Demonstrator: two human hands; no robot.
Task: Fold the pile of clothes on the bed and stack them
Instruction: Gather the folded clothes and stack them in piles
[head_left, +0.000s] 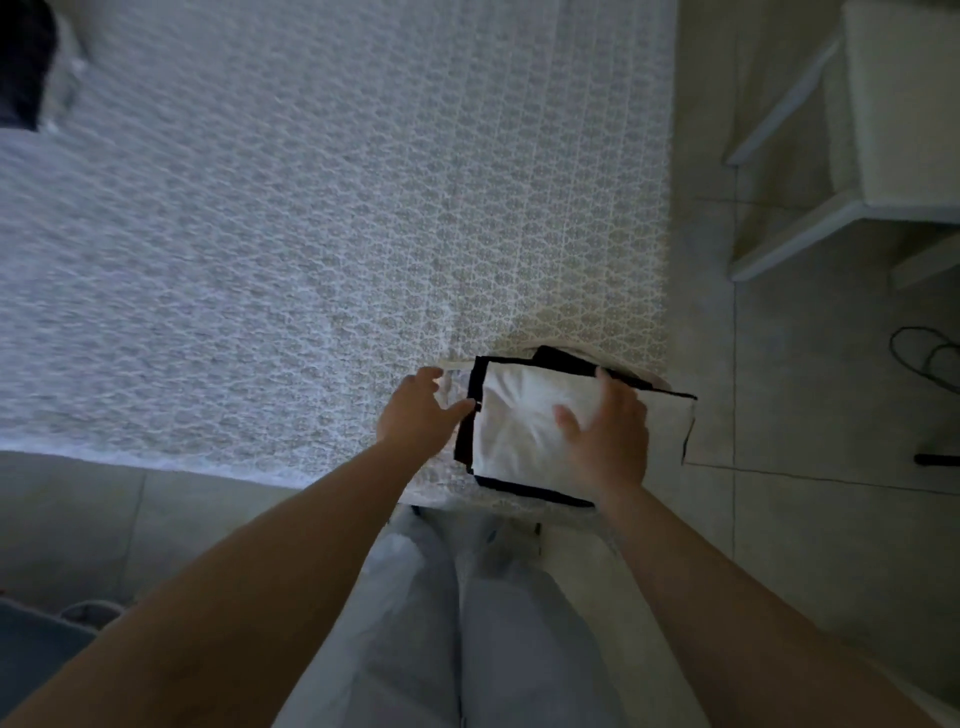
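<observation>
**Hands steady a folded stack at the bed's corner**

Pale trousers (467, 613) fill the near foreground, the person standing hard against the bed (311, 234) with both bare forearms reaching forward. Just beyond them, a stack of folded clothes (519, 441) — a white square on top, black fabric showing round its edges — sits on the bed's near corner, its far side hanging out a little past the mattress edge toward the tiled floor (805, 389). On that stack the right hand (608, 436) lies flat, fingers spread and pressed onto the white cloth, creases radiating from under the palm. At the stack's other side the left hand (415, 410) rests on the bedspread, fingers loosely extended, the thumb tip touching the black edge; it grips nothing. Beyond the stack the lace-patterned bedspread runs away, blurred toward the far side, where a dark garment (23, 62) lies at the bed's farthest visible corner. Off the bed's side, past the stack, stands a white piece of furniture (883, 130), with a dark cable (924, 358) looped on the floor below it.
</observation>
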